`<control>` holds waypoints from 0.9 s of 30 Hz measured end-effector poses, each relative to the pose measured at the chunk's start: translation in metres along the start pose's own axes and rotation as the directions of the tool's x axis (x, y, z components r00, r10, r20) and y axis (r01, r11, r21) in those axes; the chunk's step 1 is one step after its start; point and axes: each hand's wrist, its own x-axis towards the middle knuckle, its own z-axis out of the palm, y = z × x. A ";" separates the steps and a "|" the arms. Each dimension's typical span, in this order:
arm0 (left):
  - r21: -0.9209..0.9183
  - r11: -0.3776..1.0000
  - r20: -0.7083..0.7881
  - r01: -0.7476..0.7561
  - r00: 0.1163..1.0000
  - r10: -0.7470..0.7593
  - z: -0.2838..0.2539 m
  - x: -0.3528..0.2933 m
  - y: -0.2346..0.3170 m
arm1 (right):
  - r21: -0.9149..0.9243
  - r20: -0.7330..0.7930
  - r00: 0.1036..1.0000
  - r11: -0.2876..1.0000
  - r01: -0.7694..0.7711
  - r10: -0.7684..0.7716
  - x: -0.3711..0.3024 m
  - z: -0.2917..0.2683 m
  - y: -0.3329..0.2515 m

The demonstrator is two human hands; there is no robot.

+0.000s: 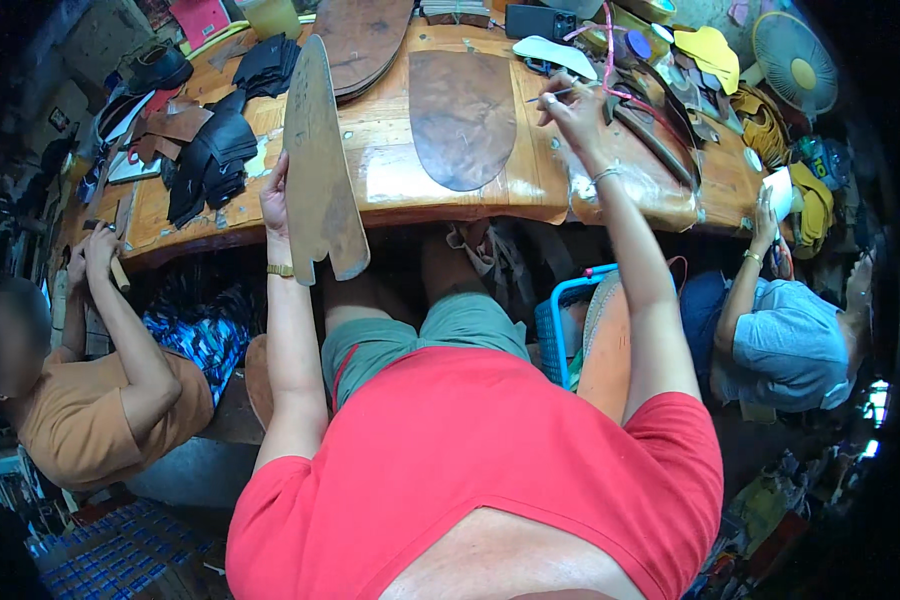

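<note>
My left hand grips the edge of a long, flat brown template, raised upright at the table's near edge. It has a pointed top and a notch cut in its lower end. My fingers behind it are hidden. My right hand is closed around a thin pen-like tool, above the table and right of a brown leather piece with a rounded near end. That piece lies flat, touched by neither hand. Behind the template rests a stack of similar brown leather pieces.
Black leather pieces lie on the wooden table at the left. Straps and scraps crowd its right, near a fan. A blue basket stands by my legs. Co-workers sit left and right.
</note>
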 end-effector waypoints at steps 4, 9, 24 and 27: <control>0.017 1.000 -0.001 0.024 1.000 -0.024 0.009 0.001 -0.003 | 0.083 -0.049 0.989 0.988 -0.132 0.136 0.002 0.030 0.035; 0.254 0.958 -0.380 -0.135 0.896 0.228 0.034 0.002 -0.017 | 0.120 -0.104 0.994 0.992 -0.028 0.040 0.026 0.041 0.050; 0.230 0.936 -0.521 -0.265 0.779 0.349 0.037 0.006 -0.017 | 0.163 -0.096 0.989 0.982 -0.095 0.112 0.027 0.042 0.056; 0.211 0.938 -0.471 -0.275 0.812 0.344 0.032 0.004 -0.016 | 0.020 -0.049 0.998 0.999 -0.033 0.034 0.026 0.042 0.057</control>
